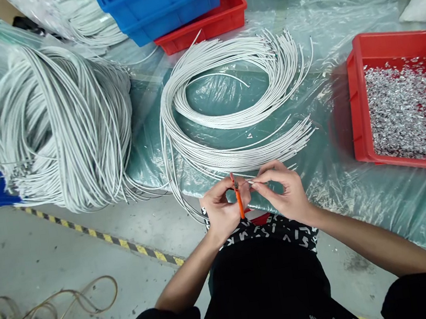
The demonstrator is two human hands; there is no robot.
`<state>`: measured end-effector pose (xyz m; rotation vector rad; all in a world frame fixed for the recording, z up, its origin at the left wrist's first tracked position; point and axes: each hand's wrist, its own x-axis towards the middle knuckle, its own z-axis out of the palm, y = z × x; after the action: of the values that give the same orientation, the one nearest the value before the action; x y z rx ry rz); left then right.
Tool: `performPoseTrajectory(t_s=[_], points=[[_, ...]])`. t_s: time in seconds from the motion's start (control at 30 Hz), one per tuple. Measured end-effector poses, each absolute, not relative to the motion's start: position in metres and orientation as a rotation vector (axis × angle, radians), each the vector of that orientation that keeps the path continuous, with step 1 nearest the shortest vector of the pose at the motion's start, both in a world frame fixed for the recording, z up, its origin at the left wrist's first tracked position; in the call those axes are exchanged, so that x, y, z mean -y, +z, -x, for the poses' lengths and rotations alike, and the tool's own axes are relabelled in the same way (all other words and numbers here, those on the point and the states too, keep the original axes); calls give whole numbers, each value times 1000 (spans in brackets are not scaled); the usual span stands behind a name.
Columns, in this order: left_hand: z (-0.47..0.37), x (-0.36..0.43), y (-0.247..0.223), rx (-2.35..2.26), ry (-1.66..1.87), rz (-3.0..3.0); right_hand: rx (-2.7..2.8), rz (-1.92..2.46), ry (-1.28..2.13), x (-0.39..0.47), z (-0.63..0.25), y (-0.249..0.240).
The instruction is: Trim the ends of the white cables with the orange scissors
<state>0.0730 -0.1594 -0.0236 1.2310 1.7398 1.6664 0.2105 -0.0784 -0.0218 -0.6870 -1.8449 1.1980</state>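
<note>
At the table's near edge my left hand [222, 205] is closed around a slim tool with orange handles [240, 203], which looks like small snips. My right hand [284, 190] pinches a small thin pale piece [251, 181] between thumb and forefinger. The fingertips of both hands nearly meet, and this piece lies between them; its exact kind is too small to tell. Just beyond my hands lies a loose coil of white cables [227, 120] with the cut ends pointing right. Several of its strands hang over the edge by my left hand.
A large heap of white cables [61, 128] stands on the left. On the right is a red bin [357, 102] of small shiny metal parts [408, 111]. Blue bins [172, 14] rest on a red tray [234, 11] at the back. Plastic sheet [338, 205] covers the table.
</note>
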Motion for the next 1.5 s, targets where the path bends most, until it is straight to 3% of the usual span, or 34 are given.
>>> performPoseTrajectory(t_s=[1.5], points=[[-80, 156, -30, -1647, 1842, -1287, 1809, 733, 1234, 81, -211, -22]])
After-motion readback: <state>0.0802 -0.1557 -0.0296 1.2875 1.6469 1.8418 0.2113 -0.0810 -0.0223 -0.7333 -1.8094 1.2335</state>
